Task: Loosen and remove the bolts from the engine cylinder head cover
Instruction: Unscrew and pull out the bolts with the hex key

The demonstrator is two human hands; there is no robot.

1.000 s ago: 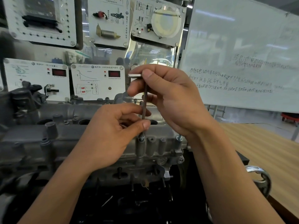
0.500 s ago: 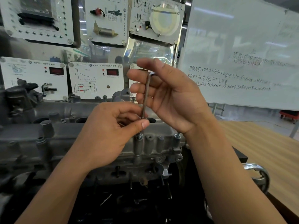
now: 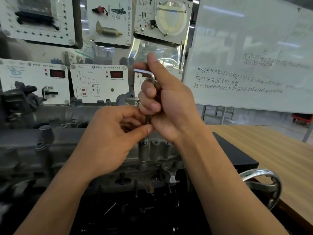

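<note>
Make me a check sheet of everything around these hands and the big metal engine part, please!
surface: wooden table on the right.
job's things: hex key upright over a bolt on the cylinder head cover.
clutter: black box; shiny metal handle by the table edge.
grippers: left hand pinches the key's lower shaft; right hand grips its upper shaft.
cables: nothing seen.
surroundings: whiteboard with handwriting; display panels behind the cover.

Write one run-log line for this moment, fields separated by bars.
right hand: grips hex key | left hand: pinches its lower shaft | hex key: upright on bolt
</note>
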